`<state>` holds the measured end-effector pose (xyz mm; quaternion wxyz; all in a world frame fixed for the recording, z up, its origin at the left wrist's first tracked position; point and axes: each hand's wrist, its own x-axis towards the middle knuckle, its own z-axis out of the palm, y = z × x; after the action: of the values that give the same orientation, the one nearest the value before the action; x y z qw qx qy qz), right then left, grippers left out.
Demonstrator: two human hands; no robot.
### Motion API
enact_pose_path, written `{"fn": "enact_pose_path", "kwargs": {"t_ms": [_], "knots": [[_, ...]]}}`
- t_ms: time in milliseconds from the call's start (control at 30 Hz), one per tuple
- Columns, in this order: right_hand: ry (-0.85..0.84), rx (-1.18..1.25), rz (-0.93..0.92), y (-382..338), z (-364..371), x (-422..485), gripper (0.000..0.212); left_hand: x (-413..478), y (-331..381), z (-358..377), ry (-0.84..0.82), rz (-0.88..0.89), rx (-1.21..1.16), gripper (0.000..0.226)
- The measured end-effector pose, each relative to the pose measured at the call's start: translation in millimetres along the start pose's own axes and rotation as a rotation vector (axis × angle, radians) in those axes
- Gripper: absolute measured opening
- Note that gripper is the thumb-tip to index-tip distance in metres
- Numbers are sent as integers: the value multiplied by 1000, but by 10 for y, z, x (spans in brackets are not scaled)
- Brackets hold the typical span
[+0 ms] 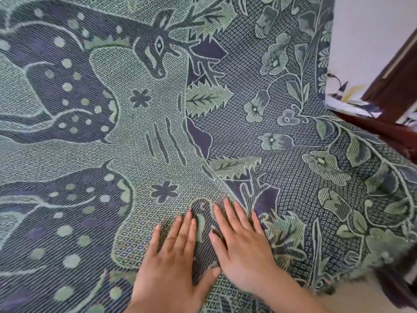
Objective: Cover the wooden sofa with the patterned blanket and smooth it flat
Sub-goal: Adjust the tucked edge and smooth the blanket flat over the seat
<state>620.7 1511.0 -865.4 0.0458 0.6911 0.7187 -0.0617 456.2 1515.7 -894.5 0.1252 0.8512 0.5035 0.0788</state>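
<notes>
The patterned blanket, green and dark blue with spotted deer, leaves and flowers, fills almost the whole view and lies spread over the sofa. The sofa's dark wood shows only at the right, past the blanket's fringed edge. My left hand lies flat on the blanket near the bottom middle, fingers straight and together. My right hand lies flat right beside it, fingers straight and slightly spread. Both palms press on the cloth, with a narrow strip of blanket between them.
A white wall stands at the upper right, with a dark wooden frame leaning across it. A white cloth with a dark and yellow print lies beside the blanket's right edge. Pale floor shows at the lower right.
</notes>
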Motion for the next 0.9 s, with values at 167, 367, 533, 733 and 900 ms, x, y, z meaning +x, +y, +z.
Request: {"fn": "enact_pose_path", "kwargs": {"t_ms": [167,367,533,733,900], "knots": [[59,87,23,397,-286,352,60,263,365,-277,58,-21,77,79],[-44,87,45,894,-177,524,56,665,919,-140,-23,18,73,70],[-25,71,-2,940,-62,349,58,509,1064,115,-85,-23,87,73],[20,90,-34,968,-56,238,61,437,1142,106,-104,-40,103,80],[134,127,-44,1071,-176,226,59,457,1106,-21,-7,-66,81,87]]}}
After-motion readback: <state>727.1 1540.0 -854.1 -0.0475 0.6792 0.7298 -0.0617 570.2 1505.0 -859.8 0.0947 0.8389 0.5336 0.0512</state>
